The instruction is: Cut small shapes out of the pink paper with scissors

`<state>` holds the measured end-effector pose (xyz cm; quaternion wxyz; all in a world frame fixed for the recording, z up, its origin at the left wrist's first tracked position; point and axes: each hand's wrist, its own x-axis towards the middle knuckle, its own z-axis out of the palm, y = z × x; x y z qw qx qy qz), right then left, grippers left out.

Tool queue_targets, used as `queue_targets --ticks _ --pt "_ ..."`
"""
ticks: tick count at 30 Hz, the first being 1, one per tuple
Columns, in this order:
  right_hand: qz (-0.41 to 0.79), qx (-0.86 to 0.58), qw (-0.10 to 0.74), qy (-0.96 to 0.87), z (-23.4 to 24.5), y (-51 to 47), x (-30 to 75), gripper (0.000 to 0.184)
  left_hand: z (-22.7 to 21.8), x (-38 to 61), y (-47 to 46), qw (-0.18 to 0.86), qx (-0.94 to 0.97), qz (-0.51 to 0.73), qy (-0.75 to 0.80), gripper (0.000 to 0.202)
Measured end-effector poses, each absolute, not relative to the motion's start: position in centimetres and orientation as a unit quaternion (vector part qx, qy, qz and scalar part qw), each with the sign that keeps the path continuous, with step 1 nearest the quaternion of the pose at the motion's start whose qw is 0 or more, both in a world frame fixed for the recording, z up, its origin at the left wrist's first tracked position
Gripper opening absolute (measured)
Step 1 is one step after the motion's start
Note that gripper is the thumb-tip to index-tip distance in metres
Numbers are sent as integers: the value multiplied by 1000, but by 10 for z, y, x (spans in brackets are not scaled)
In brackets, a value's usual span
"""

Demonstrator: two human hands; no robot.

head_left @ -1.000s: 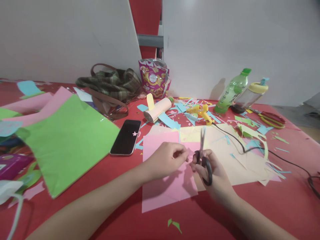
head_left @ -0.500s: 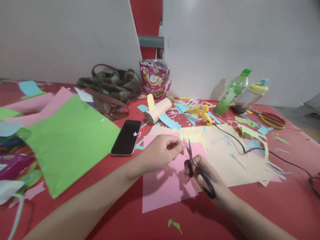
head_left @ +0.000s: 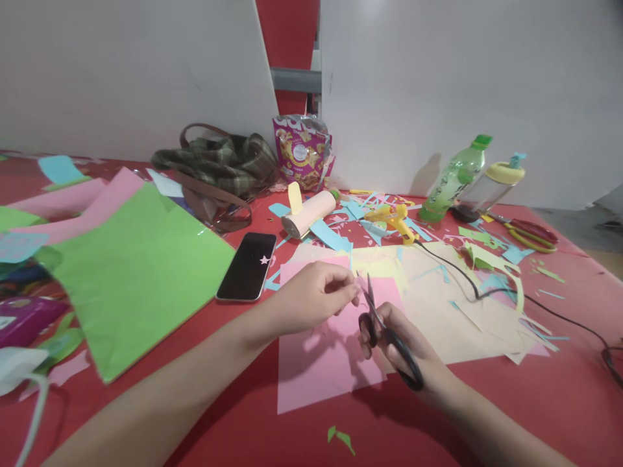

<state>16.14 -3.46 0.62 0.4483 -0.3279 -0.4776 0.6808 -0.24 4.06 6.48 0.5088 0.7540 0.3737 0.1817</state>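
Observation:
Between thumb and fingers my left hand [head_left: 318, 292] pinches a small piece of pink paper [head_left: 361, 283], partly hidden by the fingertips. My right hand [head_left: 403, 337] grips black-handled scissors [head_left: 370, 305], their blades parted slightly and pointing up at the pink piece. Below both hands lies a pink sheet [head_left: 311, 383], shaded by them. It overlaps a cream sheet [head_left: 438, 324] on the right. Left of my left hand rests a black phone [head_left: 246, 269] with a small pink star [head_left: 264, 260] on its screen.
Behind the hands are a paper-wrapped tube [head_left: 311, 214], a yellow glue gun [head_left: 394, 219] with a black cord, and blue scraps. Further back stand a snack bag [head_left: 304, 152], a green bottle [head_left: 455, 181] and a jar [head_left: 494, 188]. Green sheets [head_left: 141, 279] lie left; larger scissors [head_left: 530, 233] lie right.
The scissor blades have opened slightly wider around the pink piece. Both hands stay in nearly the same place; the whole view has shifted very slightly.

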Motion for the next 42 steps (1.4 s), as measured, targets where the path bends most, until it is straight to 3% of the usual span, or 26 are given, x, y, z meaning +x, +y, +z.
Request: queue_targets --ticks 27,42 --pt "699 -314 422 -484 10 -36 164 28 66 0 38 497 777 144 360 23" --pt "680 -321 445 -486 3 -37 161 24 56 11 30 560 703 224 377 23"
